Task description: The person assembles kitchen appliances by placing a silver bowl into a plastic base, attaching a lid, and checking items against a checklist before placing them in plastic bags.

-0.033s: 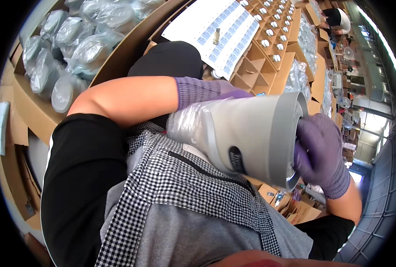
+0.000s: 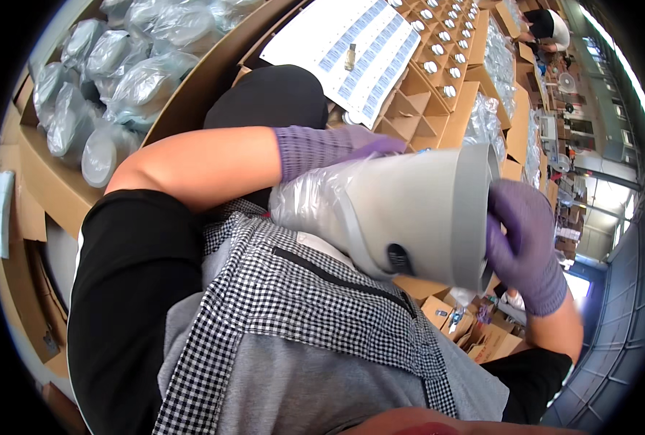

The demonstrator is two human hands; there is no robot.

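Observation:
A large pale grey cylindrical container point(image 2: 402, 210) lies on its side in front of my chest. It has a darker grey rim band point(image 2: 469, 217) and a small dark oval badge point(image 2: 398, 258). Crinkled clear plastic point(image 2: 309, 197) covers its left end. My left hand point(image 2: 344, 148), in a purple knit glove, reaches around the far side and holds it there; the fingertips are hidden behind it. At the open right end is my gloved right hand point(image 2: 522, 243), slightly blurred. Its fingers curl in at the mouth, and whatever they pinch is hidden.
At far left a big carton point(image 2: 61, 177) holds several plastic-bagged rounded items point(image 2: 145, 90). Beyond my knee lies a printed sheet point(image 2: 322, 36) with a small glass vial point(image 2: 350, 56) on it. Cardboard dividers point(image 2: 409, 109) hold white-capped bottles point(image 2: 430, 67). Another person point(image 2: 547, 29) bends far off.
The container's open end has risen slightly and shifted right, and its badge has shifted a little right too. My right hand has moved slightly up at the mouth.

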